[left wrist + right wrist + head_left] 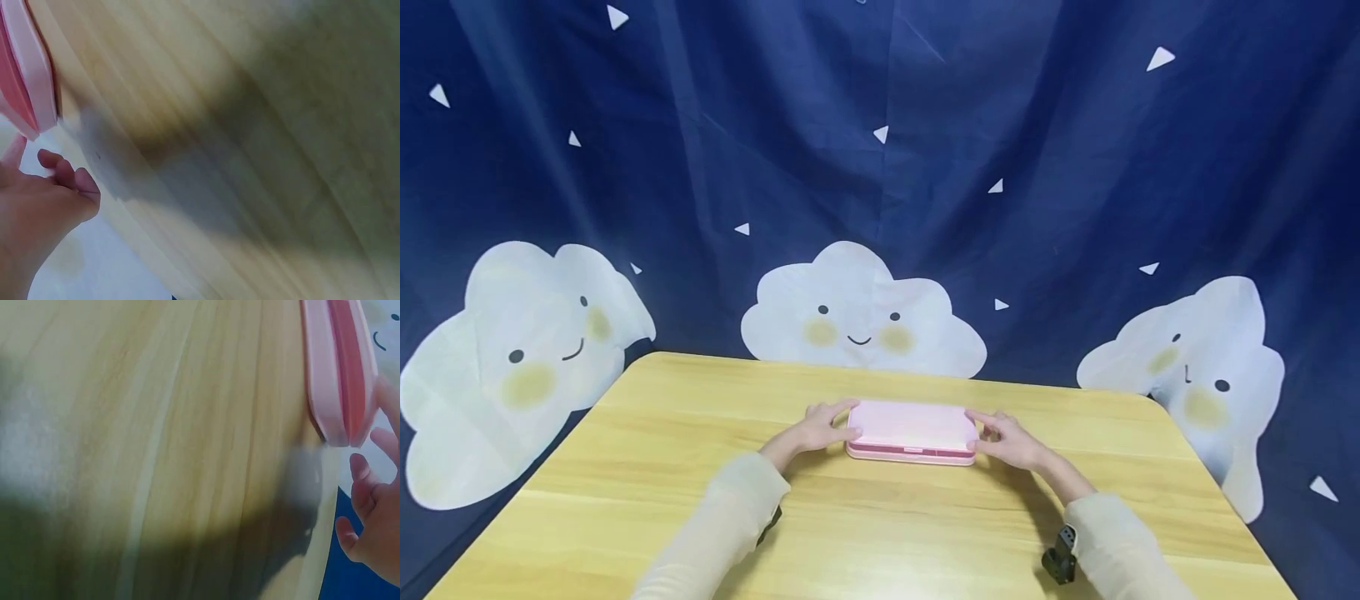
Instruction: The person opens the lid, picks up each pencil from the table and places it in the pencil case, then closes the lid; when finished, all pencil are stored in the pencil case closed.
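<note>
A pink pencil case [913, 425] lies on the table with its long side facing me. Its lid is slightly raised along the front, and a darker pink gap shows below it. My left hand [815, 428] grips the left end of the lid, thumb at the front corner and forefinger at the back one. At the opposite end my right hand [1011, 442] holds the lid the same way. In the left wrist view the case [40, 75] shows only one end, beside the hand [37, 200]. The right wrist view has the gap along the case [328, 381] side-on.
The wooden table [880, 533] has rounded far corners. Behind it hangs a dark blue curtain [820, 167] printed with white clouds and small triangles. A black device [1060, 557] sits at the right sleeve cuff, and another partly shows at the left cuff.
</note>
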A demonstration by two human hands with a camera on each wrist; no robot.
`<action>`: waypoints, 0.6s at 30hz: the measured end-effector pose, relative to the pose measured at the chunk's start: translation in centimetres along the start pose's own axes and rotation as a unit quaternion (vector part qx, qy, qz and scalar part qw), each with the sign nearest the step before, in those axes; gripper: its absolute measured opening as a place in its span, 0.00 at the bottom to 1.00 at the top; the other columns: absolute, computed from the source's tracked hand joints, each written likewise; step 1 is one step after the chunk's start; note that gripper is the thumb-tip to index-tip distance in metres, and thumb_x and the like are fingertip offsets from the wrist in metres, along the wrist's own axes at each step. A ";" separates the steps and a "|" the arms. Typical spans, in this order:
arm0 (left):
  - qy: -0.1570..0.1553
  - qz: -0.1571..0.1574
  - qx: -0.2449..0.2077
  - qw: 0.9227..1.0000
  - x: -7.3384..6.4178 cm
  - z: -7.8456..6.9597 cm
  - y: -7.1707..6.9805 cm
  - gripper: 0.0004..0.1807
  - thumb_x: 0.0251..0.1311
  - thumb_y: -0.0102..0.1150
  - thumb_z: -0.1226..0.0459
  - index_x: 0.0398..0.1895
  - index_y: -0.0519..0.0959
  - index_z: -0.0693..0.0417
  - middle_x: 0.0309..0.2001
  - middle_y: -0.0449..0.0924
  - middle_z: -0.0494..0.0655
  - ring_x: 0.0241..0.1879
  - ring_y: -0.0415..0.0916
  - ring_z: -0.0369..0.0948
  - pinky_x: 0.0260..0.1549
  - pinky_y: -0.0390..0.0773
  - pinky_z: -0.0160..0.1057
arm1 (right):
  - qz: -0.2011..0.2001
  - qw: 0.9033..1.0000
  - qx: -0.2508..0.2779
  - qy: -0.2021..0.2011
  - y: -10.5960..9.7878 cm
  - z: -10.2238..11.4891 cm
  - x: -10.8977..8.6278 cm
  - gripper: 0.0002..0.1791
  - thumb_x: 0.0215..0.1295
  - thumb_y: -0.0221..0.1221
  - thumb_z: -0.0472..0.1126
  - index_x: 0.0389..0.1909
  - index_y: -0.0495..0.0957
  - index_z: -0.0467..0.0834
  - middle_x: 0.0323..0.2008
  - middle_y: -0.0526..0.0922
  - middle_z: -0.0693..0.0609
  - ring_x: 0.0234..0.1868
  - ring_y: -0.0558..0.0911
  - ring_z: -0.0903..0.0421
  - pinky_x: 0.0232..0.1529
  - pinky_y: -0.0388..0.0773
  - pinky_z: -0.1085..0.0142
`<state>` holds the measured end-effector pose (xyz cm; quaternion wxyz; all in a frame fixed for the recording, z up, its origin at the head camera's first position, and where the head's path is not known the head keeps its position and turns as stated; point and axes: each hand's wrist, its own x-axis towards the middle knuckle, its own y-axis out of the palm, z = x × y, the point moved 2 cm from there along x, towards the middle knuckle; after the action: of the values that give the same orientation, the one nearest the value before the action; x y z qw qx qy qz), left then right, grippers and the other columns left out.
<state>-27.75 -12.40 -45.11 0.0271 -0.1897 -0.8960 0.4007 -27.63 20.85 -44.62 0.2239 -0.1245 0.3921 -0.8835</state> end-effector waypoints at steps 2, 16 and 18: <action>0.003 0.004 0.011 1.000 0.0 -0.1 0.2 0.35 0.55 0.58 0.52 0.66 0.62 0.52 0.60 0.64 0.63 0.51 0.57 0.55 0.52 0.59 0.59 | 0.010 1.000 -0.023 0.018 0.1 0.0 -0.1 0.36 0.53 0.63 0.47 0.61 0.65 0.35 0.30 0.70 0.48 0.34 0.64 0.54 0.33 0.59 0.64; 0.002 -0.026 0.026 0.999 -0.1 0.0 0.6 0.37 0.51 0.62 0.48 0.65 0.64 0.45 0.59 0.62 0.71 0.54 0.55 0.62 0.55 0.56 0.61 | 0.033 0.989 -0.115 0.086 0.4 1.2 -0.1 0.39 0.50 0.64 0.54 0.64 0.65 0.46 0.28 0.67 0.52 0.31 0.62 0.57 0.33 0.52 0.59; -0.019 -0.023 0.023 0.999 -0.6 -0.7 0.3 0.36 0.49 0.65 0.53 0.64 0.66 0.50 0.60 0.62 0.69 0.54 0.56 0.61 0.56 0.55 0.60 | 0.038 0.987 -0.131 0.081 0.6 1.5 0.0 0.39 0.51 0.63 0.55 0.64 0.65 0.46 0.27 0.67 0.52 0.29 0.62 0.57 0.33 0.52 0.59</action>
<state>-26.93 -11.92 -44.81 0.0239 -0.1604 -0.8909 0.4243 -26.86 19.54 -44.04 0.2061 -0.0656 0.5262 -0.8224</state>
